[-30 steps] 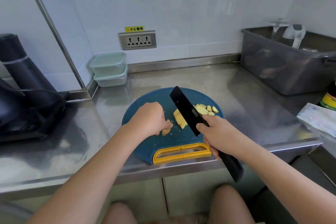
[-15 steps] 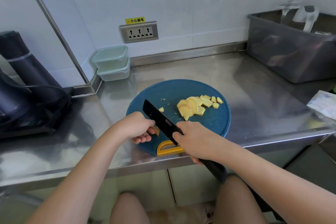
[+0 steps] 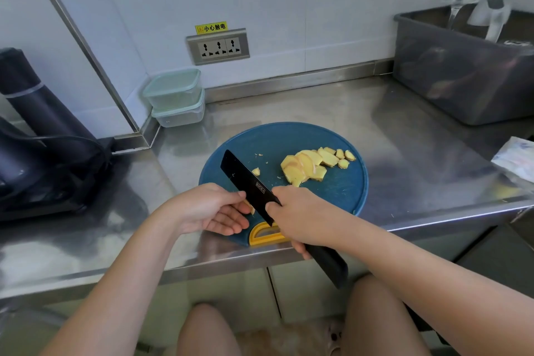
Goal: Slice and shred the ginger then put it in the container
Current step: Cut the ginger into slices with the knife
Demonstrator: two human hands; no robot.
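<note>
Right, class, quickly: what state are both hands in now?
Left hand: at a small ginger piece by the blade; grip cannot be told.
Right hand: holding the knife.

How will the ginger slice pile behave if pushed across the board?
The ginger slices look thin and flat, so they would probably slide, not roll. They overlap loosely, so the pile likely spreads apart. The small end bits probably scatter.

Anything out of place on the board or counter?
Nothing spilled or damaged. One stray ginger bit lies apart from the pale yellow ginger slices on the round blue cutting board, whose yellow handle sits near the front edge of the steel counter.
</note>
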